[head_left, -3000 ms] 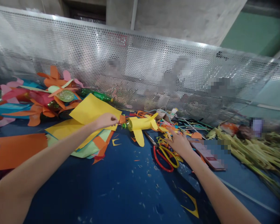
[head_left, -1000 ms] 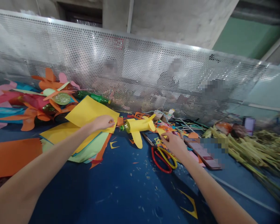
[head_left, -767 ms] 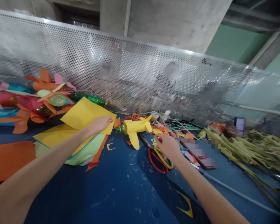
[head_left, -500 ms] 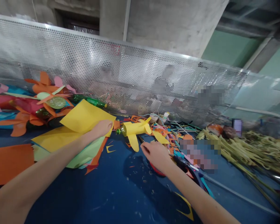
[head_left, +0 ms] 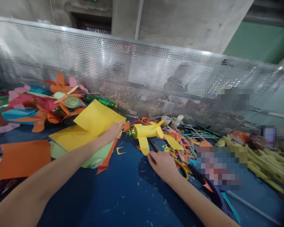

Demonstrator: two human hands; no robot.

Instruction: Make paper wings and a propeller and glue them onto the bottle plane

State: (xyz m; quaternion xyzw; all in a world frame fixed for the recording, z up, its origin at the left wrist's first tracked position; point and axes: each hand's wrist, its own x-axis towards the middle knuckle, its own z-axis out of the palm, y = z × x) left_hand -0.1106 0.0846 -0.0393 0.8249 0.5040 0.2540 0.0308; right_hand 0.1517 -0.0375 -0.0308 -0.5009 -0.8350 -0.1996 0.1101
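A plastic bottle dressed in yellow paper as a toy airplane (head_left: 144, 130) lies on the blue table, its green cap toward my left hand. My left hand (head_left: 112, 131) is over the right edge of the yellow paper sheets (head_left: 97, 116), fingers curled. A small orange paper piece (head_left: 127, 126) shows at its fingertips; whether they grip it is unclear. My right hand (head_left: 164, 165) has its thumb and finger closed at the tip of the airplane's near wing. Under that hand lie scissors (head_left: 154, 145), with a yellow handle loop showing by the wrist.
Paper scraps (head_left: 188, 149) and dried plant strips (head_left: 257, 160) spread to the right. A dark blue handled tool (head_left: 210, 186) lies by my right forearm. Paper-decorated bottles (head_left: 47, 105) pile up left, above an orange sheet (head_left: 23, 157). A perforated metal screen (head_left: 90, 63) stands behind.
The view has swung left, so things appear further right. My right hand has come closer to the airplane's wing tip, and a yellow scissor handle now shows. My left hand stays near the yellow sheets.
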